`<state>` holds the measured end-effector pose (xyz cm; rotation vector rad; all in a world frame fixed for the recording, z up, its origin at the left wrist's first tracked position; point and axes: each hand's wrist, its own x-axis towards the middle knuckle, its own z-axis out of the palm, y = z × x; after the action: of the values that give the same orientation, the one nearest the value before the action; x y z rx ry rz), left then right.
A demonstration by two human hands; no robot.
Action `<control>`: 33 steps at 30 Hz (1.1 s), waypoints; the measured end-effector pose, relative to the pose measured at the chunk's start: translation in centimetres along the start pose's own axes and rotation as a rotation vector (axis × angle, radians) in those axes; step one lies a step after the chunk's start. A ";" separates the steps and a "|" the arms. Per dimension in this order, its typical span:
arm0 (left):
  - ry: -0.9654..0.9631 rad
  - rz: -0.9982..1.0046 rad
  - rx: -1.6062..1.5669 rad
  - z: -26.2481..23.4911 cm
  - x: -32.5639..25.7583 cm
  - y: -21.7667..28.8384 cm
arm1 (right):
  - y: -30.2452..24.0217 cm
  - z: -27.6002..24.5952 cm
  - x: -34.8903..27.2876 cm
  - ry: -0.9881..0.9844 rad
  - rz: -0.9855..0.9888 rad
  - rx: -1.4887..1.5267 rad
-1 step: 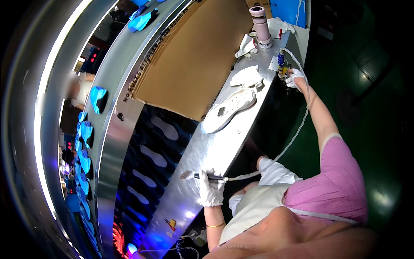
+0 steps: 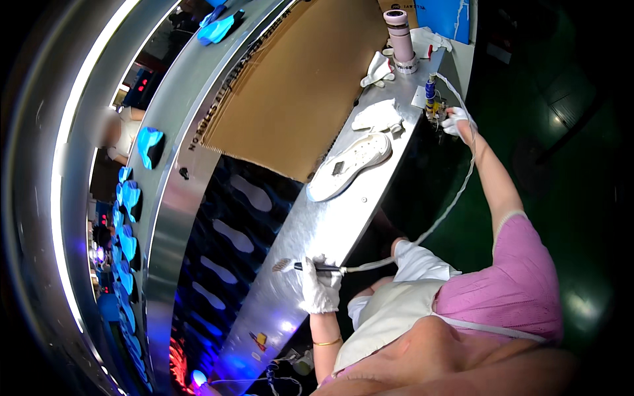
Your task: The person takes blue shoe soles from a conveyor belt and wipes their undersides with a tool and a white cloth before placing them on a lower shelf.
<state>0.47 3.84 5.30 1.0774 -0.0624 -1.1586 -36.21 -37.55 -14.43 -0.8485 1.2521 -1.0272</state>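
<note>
My left hand (image 2: 321, 290), in a white glove, holds a brush (image 2: 305, 266) with a dark handle and pale bristles, its tip over the metal bench (image 2: 290, 297). A white hose (image 2: 422, 241) runs from the handle's end up to a blue and brass valve fitting (image 2: 432, 105) at the bench's right edge. My right hand (image 2: 457, 123), partly gloved with bare fingertips, is closed at this fitting; the exact finger contact is small and hard to make out. Between my hands a white shoe (image 2: 349, 168) lies on the bench, beside a crumpled white cloth or glove (image 2: 376, 117).
A pink bottle (image 2: 399, 39) stands inside a tape roll at the far end, near another glove (image 2: 378, 70). A cardboard sheet (image 2: 290, 86) and rows of pale insole shapes (image 2: 232, 235) lie left. Beyond, a conveyor (image 2: 173, 99) carries blue shoe parts (image 2: 149, 146); a person (image 2: 124, 135) is behind it.
My right hand has shifted slightly right at the valve fitting. The blue shoe parts have slid a little up along the conveyor. The brush stays in my left hand.
</note>
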 end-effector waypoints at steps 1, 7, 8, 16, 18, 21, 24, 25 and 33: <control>-0.020 0.005 0.022 0.2 0.3 0.4 | -1.3 0.1 -1.7 0.071 -0.058 -0.034; -0.133 -0.002 -0.083 0.5 1.4 1.9 | -10.7 -4.3 -19.7 0.091 -0.499 0.199; -0.143 0.026 -0.145 1.5 1.3 2.0 | -10.8 -1.6 -24.0 -0.122 -0.574 -0.019; -0.453 -0.107 -0.172 5.4 -1.2 2.7 | -2.3 21.1 -36.4 -1.143 -0.313 -0.518; -0.448 -0.094 -0.209 5.2 -1.3 2.9 | -1.4 23.2 -35.5 -1.004 -0.087 -0.117; -0.417 -0.078 -0.035 3.4 -0.9 3.6 | -5.9 26.9 -38.9 -1.124 -0.339 0.259; -0.442 -0.099 0.617 2.9 -2.4 7.3 | -6.2 28.5 -38.0 -1.030 -0.247 0.184; -0.533 -0.160 0.889 3.0 -3.5 11.0 | -6.0 28.9 -36.3 -1.021 -0.286 0.136; 0.336 1.768 1.473 1.8 -4.6 29.4 | -7.3 25.2 -33.3 -0.853 -0.114 0.458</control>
<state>18.11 5.88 29.25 1.6725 -1.4366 0.9376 -12.87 -9.44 7.06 -0.8577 0.2370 -0.8420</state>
